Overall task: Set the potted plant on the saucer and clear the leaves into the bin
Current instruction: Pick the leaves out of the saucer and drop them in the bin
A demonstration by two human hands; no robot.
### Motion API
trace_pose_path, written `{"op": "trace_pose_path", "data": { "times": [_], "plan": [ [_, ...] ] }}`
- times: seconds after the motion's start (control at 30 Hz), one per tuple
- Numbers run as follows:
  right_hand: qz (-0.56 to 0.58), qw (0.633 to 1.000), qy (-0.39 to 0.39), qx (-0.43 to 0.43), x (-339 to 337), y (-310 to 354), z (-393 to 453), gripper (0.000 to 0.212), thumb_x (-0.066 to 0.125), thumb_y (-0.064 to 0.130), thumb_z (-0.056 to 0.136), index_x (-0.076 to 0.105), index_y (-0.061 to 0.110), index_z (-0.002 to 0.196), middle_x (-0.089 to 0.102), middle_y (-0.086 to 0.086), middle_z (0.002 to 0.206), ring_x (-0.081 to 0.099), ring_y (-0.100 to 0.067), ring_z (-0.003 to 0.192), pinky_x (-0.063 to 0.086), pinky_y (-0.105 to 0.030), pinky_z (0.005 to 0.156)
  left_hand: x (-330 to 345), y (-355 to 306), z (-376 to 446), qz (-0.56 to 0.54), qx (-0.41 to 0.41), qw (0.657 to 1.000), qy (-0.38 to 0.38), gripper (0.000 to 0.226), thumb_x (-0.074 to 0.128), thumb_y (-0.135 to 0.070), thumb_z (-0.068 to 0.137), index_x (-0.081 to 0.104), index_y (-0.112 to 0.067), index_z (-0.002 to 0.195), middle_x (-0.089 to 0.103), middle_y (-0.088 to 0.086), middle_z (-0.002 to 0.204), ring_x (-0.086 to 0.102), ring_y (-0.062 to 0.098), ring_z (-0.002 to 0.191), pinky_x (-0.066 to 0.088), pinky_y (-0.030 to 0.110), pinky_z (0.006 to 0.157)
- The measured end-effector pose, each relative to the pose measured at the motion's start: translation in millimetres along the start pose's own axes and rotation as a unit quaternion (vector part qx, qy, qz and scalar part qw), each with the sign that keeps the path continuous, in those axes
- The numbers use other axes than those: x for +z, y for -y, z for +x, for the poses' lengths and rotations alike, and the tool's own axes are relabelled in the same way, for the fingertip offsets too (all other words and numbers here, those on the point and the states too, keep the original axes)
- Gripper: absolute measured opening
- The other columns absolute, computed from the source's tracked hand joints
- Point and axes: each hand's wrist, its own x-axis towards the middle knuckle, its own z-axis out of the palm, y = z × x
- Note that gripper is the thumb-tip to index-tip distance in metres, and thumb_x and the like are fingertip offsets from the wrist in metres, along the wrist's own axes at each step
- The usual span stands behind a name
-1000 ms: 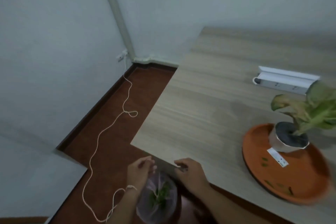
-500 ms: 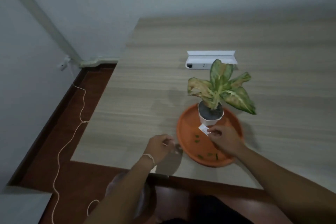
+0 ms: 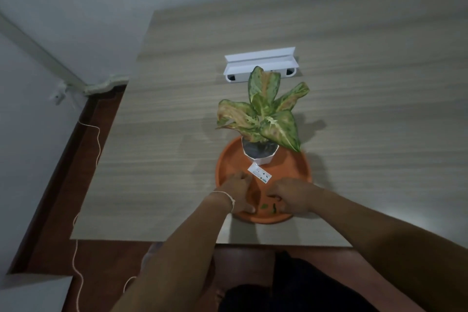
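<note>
The potted plant, with mottled green and orange leaves in a white pot, stands at the back of the orange saucer. A white label lies in front of the pot. Small green leaf scraps lie on the saucer's near side. My left hand rests palm down on the saucer's left part, fingers spread. My right hand is just right of the scraps with its fingers curled down at them; I cannot see whether they pinch anything. The bin below the table edge is mostly hidden by my left arm.
The wooden table ends close in front of me and at the left. A white power strip holder sits behind the plant. A white cord trails over the brown floor on the left.
My view swung from the bin at the table corner to the saucer. Both hands left the bin and came down onto the saucer's near side, the left one last.
</note>
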Motion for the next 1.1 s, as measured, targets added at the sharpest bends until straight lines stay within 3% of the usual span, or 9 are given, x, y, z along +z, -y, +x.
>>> {"op": "trace_pose_path", "data": {
  "times": [0.07, 0.17, 0.23, 0.37, 0.5, 0.73, 0.93, 1.03, 1.1],
  "plan": [
    [-0.024, 1.0, 0.007, -0.012, 0, 0, 4, 0.017, 0.064, 0.023, 0.07, 0.057, 0.022, 0.085, 0.063, -0.003, 0.091, 0.059, -0.024, 0.087, 0.05, -0.035, 0.067, 2, -1, 2, 0.018, 0.007, 1.0, 0.001, 0.09, 0.081, -0.048, 0.064, 0.044, -0.008, 0.135, 0.041, 0.014, 0.136, 0.042, 0.032, 0.126, 0.04, 0.038, 0.108],
    [-0.056, 0.997, 0.023, -0.044, 4, -1, 11, 0.041, 0.063, 0.036, 0.078, 0.058, 0.029, 0.118, 0.061, -0.005, 0.113, 0.054, -0.025, 0.107, 0.052, -0.039, 0.083, 4, -4, 3, 0.02, 0.019, 1.0, -0.011, 0.069, 0.08, -0.045, 0.067, 0.057, -0.011, 0.122, 0.049, 0.014, 0.125, 0.046, 0.03, 0.119, 0.039, 0.035, 0.101],
    [-0.074, 0.995, 0.024, -0.061, 5, 0, 13, 0.041, 0.06, 0.036, 0.083, 0.057, 0.028, 0.123, 0.057, -0.007, 0.118, 0.05, -0.027, 0.112, 0.05, -0.039, 0.086, 5, -5, 3, 0.015, 0.02, 1.0, -0.018, 0.063, 0.081, -0.042, 0.067, 0.058, -0.01, 0.117, 0.051, 0.014, 0.122, 0.05, 0.031, 0.115, 0.041, 0.034, 0.097],
    [-0.091, 0.989, -0.018, -0.117, 8, -1, 11, 0.024, 0.058, 0.033, 0.085, 0.063, 0.024, 0.107, 0.059, -0.006, 0.108, 0.054, -0.027, 0.104, 0.05, -0.038, 0.075, 9, -7, 3, 0.004, 0.009, 1.0, -0.027, 0.059, 0.08, -0.036, 0.068, 0.056, -0.01, 0.115, 0.053, 0.013, 0.118, 0.057, 0.032, 0.106, 0.048, 0.036, 0.087],
    [-0.108, 0.981, -0.032, -0.157, 14, -4, 13, 0.019, 0.055, 0.028, 0.088, 0.067, 0.021, 0.101, 0.062, -0.007, 0.102, 0.056, -0.028, 0.099, 0.053, -0.042, 0.076, 15, -11, 4, 0.004, 0.004, 0.999, -0.032, 0.05, 0.076, -0.033, 0.07, 0.058, -0.009, 0.111, 0.058, 0.015, 0.114, 0.059, 0.035, 0.101, 0.051, 0.039, 0.085],
    [-0.135, 0.966, -0.103, -0.193, 22, -4, 10, 0.031, 0.042, 0.03, 0.084, 0.067, 0.019, 0.069, 0.061, -0.001, 0.073, 0.061, -0.021, 0.069, 0.052, -0.029, 0.054, 19, -22, 6, -0.007, 0.017, 0.999, -0.033, 0.02, 0.063, -0.018, 0.078, 0.072, -0.008, 0.092, 0.07, 0.017, 0.098, 0.064, 0.035, 0.091, 0.051, 0.036, 0.079],
    [-0.152, 0.967, -0.109, -0.176, 31, -9, 19, 0.026, 0.046, 0.034, 0.083, 0.064, 0.023, 0.067, 0.06, 0.002, 0.073, 0.06, -0.018, 0.069, 0.053, -0.026, 0.059, 19, -21, 9, -0.035, -0.006, 0.999, -0.021, 0.019, 0.06, -0.013, 0.078, 0.074, -0.005, 0.09, 0.074, 0.016, 0.096, 0.064, 0.036, 0.092, 0.052, 0.037, 0.085],
    [-0.112, 0.98, -0.105, -0.129, 31, -8, 22, 0.02, 0.052, 0.032, 0.078, 0.062, 0.022, 0.064, 0.06, 0.002, 0.068, 0.059, -0.016, 0.068, 0.051, -0.026, 0.061, 18, -20, 7, -0.072, -0.018, 0.997, -0.026, 0.019, 0.063, -0.018, 0.077, 0.075, -0.009, 0.09, 0.075, 0.013, 0.098, 0.064, 0.034, 0.095, 0.05, 0.034, 0.087],
    [-0.007, 0.99, -0.128, -0.065, 23, -8, 20, 0.016, 0.054, 0.028, 0.072, 0.056, 0.023, 0.056, 0.061, 0.001, 0.063, 0.057, -0.016, 0.061, 0.049, -0.029, 0.056, 19, -16, 7, -0.123, -0.03, 0.991, -0.032, 0.018, 0.064, -0.02, 0.076, 0.077, -0.015, 0.088, 0.076, 0.006, 0.096, 0.066, 0.028, 0.095, 0.051, 0.029, 0.087]
  ]
}}
